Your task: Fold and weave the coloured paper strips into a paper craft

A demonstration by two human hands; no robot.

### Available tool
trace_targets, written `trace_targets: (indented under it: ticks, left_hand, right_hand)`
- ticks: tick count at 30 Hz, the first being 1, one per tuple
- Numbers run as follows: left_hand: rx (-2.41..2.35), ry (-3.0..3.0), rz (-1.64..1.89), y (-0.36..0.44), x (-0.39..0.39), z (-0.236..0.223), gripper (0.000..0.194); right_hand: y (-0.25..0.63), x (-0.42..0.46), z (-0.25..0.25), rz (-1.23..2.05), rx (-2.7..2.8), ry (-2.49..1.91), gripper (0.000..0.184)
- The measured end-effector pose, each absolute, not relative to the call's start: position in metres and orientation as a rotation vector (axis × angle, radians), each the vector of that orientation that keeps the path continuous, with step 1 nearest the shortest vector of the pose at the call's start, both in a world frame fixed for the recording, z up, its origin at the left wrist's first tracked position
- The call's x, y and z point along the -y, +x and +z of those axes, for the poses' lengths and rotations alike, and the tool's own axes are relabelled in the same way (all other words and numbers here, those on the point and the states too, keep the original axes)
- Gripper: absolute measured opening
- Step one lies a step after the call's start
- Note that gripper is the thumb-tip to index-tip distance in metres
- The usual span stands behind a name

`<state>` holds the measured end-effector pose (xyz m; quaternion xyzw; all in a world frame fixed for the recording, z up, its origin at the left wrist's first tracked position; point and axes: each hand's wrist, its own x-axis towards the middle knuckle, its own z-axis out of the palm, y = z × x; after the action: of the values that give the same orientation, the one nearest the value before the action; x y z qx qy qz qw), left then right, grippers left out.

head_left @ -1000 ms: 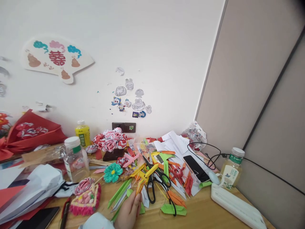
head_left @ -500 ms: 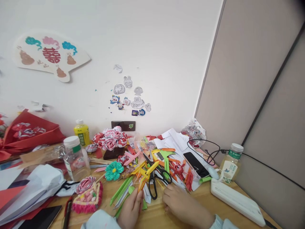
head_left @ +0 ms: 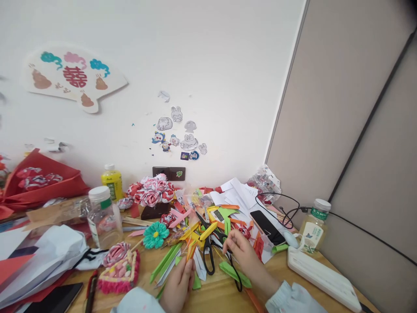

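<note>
My left hand (head_left: 179, 278) is closed around the lower end of a folded orange and yellow paper piece (head_left: 191, 250), which points upward. My right hand (head_left: 243, 250) is raised to the right, fingers curled as in a pinch; whatever they hold is too small or hidden to name. Between the hands lie black-handled scissors (head_left: 209, 261), blades toward the pile, one handle partly behind my right hand. A green folded paper strip (head_left: 235, 274) lies below my right hand. Green and white folded strips (head_left: 166, 261) lie left of the scissors. A yellow folded paper piece (head_left: 208, 231) rests over the scissors.
Paper scraps and white sheets (head_left: 239, 193) pile up behind. A phone (head_left: 267, 226), a white power strip (head_left: 322, 278) and a bottle (head_left: 314, 228) stand or lie at right. At left are a teal flower (head_left: 156, 235), a clear jar (head_left: 104, 221) and a heart-shaped box (head_left: 120, 271).
My right hand has lifted up and away from the table, uncovering the green strip and more of the scissors handle. My left hand still holds the orange and yellow paper in nearly the same place.
</note>
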<state>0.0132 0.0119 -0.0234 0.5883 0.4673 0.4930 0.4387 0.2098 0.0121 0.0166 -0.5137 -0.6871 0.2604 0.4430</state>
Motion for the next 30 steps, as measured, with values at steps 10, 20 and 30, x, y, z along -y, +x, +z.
trace_targets:
  ticks: [10, 20, 30]
  left_hand:
    - [-1.111, 1.328, 1.138, 0.013, -0.015, -0.032, 0.043]
    - [-1.094, 1.201, 1.123, 0.012, -0.016, -0.036, 0.042]
    - [-1.083, 1.369, 1.045, 0.01, -0.015, -0.027, 0.038]
  right_hand:
    - [0.221, -0.008, 0.03, 0.612, 2.259, -1.251, 0.012]
    - [0.284, -0.007, 0.007, 0.305, 1.866, -1.823, 0.021]
    - [0.252, -0.002, 0.005, -0.03, 2.053, -1.891, 0.026]
